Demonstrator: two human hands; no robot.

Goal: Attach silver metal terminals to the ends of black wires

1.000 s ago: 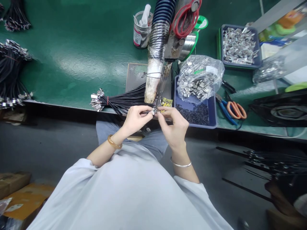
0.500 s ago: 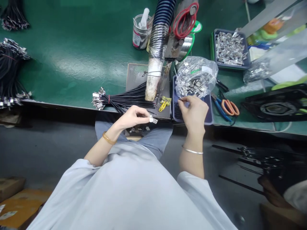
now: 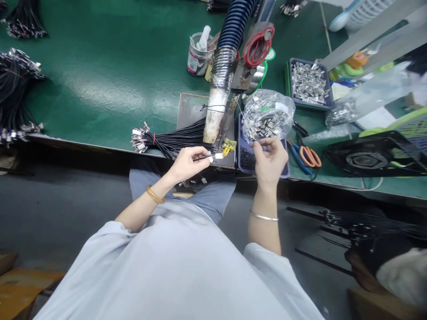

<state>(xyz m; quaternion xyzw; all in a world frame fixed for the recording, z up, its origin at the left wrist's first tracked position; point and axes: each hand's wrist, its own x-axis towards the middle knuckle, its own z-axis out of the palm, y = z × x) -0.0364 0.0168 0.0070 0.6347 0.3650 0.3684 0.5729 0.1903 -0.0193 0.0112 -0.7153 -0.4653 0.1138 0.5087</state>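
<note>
My left hand [image 3: 188, 163] pinches a thin black cable whose end carries a small metal clip [image 3: 218, 156], held just off the bench edge. Behind it lies a bundle of black cables with metal ends [image 3: 167, 138]. My right hand [image 3: 269, 160] hovers over the blue tray [image 3: 241, 153] of small dark parts, fingers curled at the lip of a clear bag of metal clips [image 3: 267, 115]. What its fingertips pinch is too small to name.
A ribbed blue and clear hose [image 3: 223, 66] comes down to a dark plate [image 3: 190, 109]. Orange-handled snips [image 3: 308, 155], a second tray of clips [image 3: 308, 83], a jar [image 3: 197, 55] and more cable bundles [image 3: 13, 98] lie on the green bench.
My right hand left the cable end that both hands held and went right to the blue tray and clip bag. My left hand kept hold of the cable.
</note>
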